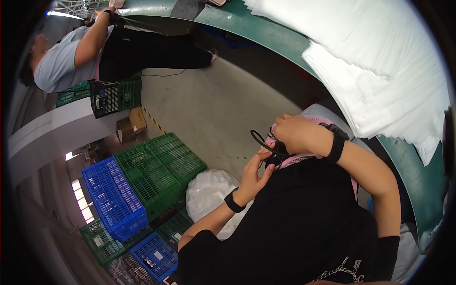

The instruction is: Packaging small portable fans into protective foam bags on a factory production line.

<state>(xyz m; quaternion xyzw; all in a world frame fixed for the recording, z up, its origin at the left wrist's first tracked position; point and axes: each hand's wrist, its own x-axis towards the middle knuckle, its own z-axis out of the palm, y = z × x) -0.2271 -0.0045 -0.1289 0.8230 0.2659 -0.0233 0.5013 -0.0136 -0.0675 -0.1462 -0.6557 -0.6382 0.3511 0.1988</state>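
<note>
Where both hands meet at chest height, the right hand point(297, 134) closes over a small black device with a looped black cable point(266, 145), pressed against pink mesh fabric point(304, 159); left hand point(256, 171) pinches it from below, fingers narrow; likely risk: the cable loop snagging or slipping loose; beyond: white plastic bag point(209, 190), green plastic crates point(161, 166), blue crate point(114, 197), stacked white sheets point(380, 71).

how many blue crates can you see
2. One blue crate stands beside the green crates; another blue crate lies lower, near the picture's bottom edge. More may be hidden behind the stacks.
</note>
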